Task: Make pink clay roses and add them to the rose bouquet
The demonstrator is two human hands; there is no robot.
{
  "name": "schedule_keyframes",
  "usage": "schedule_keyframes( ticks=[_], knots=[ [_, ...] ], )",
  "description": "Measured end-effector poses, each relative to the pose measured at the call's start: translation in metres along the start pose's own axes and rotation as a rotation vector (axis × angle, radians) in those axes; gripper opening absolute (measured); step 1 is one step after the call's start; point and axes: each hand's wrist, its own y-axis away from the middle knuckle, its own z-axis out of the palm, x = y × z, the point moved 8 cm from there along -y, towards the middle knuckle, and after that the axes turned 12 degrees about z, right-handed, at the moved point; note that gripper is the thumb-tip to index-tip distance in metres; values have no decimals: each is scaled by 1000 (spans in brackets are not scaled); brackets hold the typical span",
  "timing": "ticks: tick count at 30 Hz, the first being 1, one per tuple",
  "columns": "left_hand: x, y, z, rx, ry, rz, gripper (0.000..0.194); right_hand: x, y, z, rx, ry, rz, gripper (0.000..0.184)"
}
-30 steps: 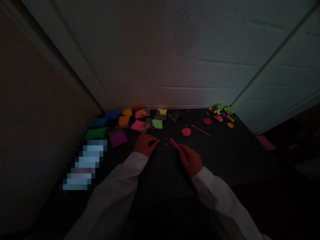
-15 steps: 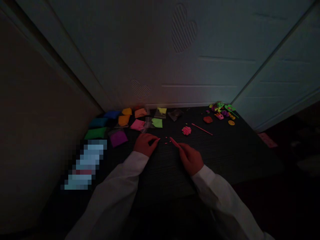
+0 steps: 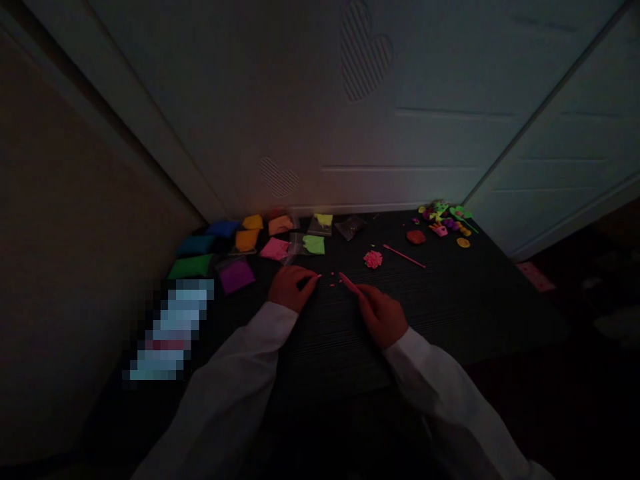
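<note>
The scene is dim. My right hand [image 3: 383, 315] is closed around a thin pink stick tool [image 3: 350, 285], its tip pointing up-left toward a few tiny pink crumbs [image 3: 333, 280] on the dark table [image 3: 450, 307]. My left hand [image 3: 293, 287] rests on the table just left of the crumbs, fingers curled, fingertips pinched at a very small pink bit. Both arms wear white sleeves. A small pink clay flower [image 3: 373, 259] lies a little beyond the tool's tip.
Several small bags of coloured clay [image 3: 235, 250] lie at the back left. A second pink stick [image 3: 404, 256], a red lump [image 3: 415, 236] and small bright clay figures [image 3: 445, 220] sit at the back right. White panelled doors [image 3: 380, 100] stand behind. A blurred-out object [image 3: 170, 327] lies left.
Hands have hardly moved; the view has shifted slightly, so objects sit a little higher in the frame.
</note>
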Motion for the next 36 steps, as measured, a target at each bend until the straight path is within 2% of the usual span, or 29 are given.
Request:
schedule_keyframes(
  ticks=[8, 15, 18, 25, 36],
  knots=[
    [-1, 4, -1, 0, -20, -40, 22, 2, 0, 0, -6, -7, 16, 31],
    [21, 22, 4, -68, -44, -44, 20, -5, 7, 9, -61, -15, -59, 32],
    [21, 24, 8, -108, -49, -61, 20, -13, 11, 20, -104, 85, -115, 33],
    [17, 24, 11, -128, -30, -85, 21, -24, 14, 26, -72, 381, -203, 34],
    [15, 24, 11, -117, -8, -89, 19, -27, 15, 26, -100, 411, -226, 36]
  ],
)
